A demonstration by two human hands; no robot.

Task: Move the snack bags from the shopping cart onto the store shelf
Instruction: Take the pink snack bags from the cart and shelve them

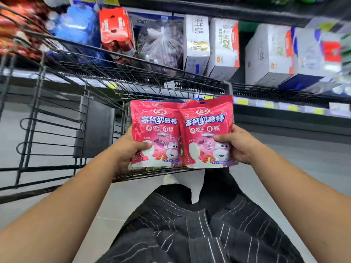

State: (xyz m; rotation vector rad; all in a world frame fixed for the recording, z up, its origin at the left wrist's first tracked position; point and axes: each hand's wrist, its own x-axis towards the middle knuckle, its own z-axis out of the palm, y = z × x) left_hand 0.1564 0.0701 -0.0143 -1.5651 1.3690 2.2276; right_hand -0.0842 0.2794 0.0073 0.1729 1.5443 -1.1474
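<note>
The left hand (129,147) is pinching one pink snack bag (157,130) at its lower edge, thumb lying across the front; the right hand (239,145) is gripping a second matching bag (207,133) likewise; both bags are touching side by side, upright, above the wire cart (57,130); the shelf (284,92) is holding white cartons (224,44) behind.

Left bag (155,133), right bag (207,133): pink-red, white bottoms, blue-white lettering, cartoon print. Cart (95,130) black and dark grey. Garment (190,234) black, thin white stripes. Floor (303,158) grey. Boxes (224,44) white with orange. Pack (115,29) red.
</note>
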